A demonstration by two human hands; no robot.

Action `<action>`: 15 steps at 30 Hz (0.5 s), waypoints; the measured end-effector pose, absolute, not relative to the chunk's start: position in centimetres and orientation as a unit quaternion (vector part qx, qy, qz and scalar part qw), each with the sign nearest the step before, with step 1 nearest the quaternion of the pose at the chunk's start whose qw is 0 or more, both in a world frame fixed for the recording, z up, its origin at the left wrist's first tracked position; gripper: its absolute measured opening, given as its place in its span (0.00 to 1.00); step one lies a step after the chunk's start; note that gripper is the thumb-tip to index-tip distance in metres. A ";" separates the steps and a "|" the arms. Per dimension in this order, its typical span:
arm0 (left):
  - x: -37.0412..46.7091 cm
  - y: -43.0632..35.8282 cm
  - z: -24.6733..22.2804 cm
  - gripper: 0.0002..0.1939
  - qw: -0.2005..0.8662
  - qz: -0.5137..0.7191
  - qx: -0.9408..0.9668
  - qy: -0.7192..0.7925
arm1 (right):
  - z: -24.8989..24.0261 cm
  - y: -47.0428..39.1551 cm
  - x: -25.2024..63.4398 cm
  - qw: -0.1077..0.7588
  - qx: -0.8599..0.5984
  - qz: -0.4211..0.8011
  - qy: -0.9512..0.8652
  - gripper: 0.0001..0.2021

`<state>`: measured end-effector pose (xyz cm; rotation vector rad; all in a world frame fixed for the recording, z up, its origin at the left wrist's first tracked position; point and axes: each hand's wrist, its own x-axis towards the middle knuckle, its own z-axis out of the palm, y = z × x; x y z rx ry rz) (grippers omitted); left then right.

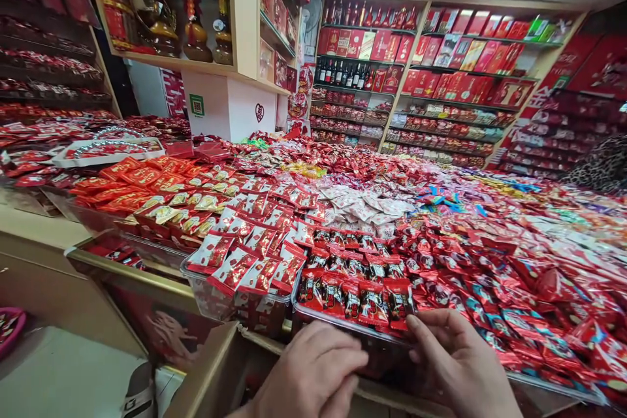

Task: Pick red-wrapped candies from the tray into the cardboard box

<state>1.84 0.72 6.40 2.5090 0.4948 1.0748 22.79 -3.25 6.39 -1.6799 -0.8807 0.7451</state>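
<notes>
At near edge of tabletop [215, 366]: clear tray [337, 321] of dark red candy packets [353, 299]. Left hand [311, 372] curled against tray's front rim, grip narrow, holding nothing visible. Right hand [458, 362] just beside, fingertip touching rightmost front packet, grip loosely open. White-and-red packets [240, 268] in neighbouring tray to left. Shelves of red boxes [441, 72] behind.

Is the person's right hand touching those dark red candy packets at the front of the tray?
Touching. In the head view, the right hand has a fingertip pressed on the lower edge of the front dark red candy packets.
</notes>
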 end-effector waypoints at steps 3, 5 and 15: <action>3.9 1.6 8.1 0.21 0.065 0.304 0.934 0.178 | 6.2 -3.1 23.0 0.448 -0.740 0.245 -0.437 0.16; 5.4 2.1 8.4 0.24 0.043 0.244 0.952 0.180 | 6.4 -3.0 22.9 0.402 -0.759 0.178 -0.480 0.15; 8.4 2.6 7.9 0.32 0.019 0.186 0.962 0.202 | 6.0 -5.7 22.9 0.391 -0.670 -0.041 -0.629 0.09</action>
